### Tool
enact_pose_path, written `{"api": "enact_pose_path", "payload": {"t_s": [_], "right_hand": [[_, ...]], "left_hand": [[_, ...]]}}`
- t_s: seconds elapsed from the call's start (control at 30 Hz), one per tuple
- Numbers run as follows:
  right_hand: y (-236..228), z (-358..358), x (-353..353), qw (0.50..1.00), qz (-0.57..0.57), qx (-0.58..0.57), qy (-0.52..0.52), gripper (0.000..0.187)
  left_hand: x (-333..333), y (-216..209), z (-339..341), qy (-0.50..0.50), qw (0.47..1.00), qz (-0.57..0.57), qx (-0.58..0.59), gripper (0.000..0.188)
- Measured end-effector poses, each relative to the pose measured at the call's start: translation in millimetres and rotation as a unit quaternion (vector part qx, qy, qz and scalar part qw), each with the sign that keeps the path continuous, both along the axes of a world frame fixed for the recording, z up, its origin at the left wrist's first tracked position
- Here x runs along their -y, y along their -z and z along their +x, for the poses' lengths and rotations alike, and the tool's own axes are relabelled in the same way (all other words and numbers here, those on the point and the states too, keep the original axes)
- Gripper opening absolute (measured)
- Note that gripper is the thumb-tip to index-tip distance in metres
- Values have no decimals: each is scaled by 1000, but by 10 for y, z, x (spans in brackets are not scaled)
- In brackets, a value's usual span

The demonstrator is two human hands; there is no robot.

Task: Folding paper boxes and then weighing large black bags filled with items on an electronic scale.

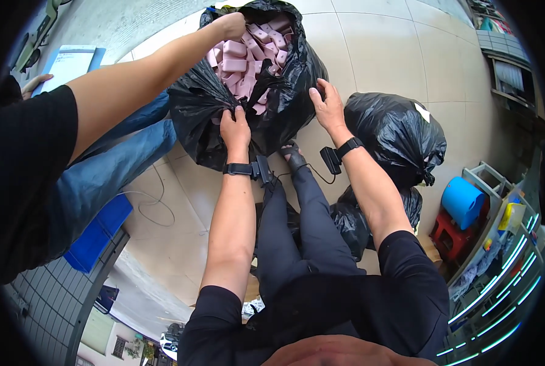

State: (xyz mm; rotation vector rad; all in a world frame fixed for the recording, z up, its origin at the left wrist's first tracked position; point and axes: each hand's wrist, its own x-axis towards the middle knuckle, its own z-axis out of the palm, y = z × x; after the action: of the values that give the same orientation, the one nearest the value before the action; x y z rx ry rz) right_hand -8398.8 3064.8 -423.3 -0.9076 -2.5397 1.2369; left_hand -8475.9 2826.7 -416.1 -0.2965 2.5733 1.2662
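Note:
In front of me a large black plastic bag [202,100] stands with its mouth spread, full of small pink moulded pieces [234,64]. Gathered plastic at the bag's near edge is pinched in my left hand [236,127]. My right hand [328,105] is beside the bag's right side, fingers apart and holding nothing; whether a fingertip touches the plastic I cannot tell. Another person's hand [232,26] reaches in from the left, closed at the bag's far rim. Black straps with small dark devices circle both my wrists.
A tied black bag [394,131] stands to the right, with another black bag [355,222] nearer my legs. The other person holds a blue-edged pad [71,64]. At right are a blue cylinder [462,202] and red stool [452,236]; a blue bin [101,232] lies left.

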Motion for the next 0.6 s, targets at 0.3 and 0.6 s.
{"api": "enact_pose_path", "payload": {"t_s": [0.3,0.6], "right_hand": [[5,1587,491,983,-142,114,38,39],[-144,2226,675,957,-213,169,106,38]], "left_hand": [[210,6,49,12,1000,10,20,32],[437,72,286,-6,996,70,62,32]]}}
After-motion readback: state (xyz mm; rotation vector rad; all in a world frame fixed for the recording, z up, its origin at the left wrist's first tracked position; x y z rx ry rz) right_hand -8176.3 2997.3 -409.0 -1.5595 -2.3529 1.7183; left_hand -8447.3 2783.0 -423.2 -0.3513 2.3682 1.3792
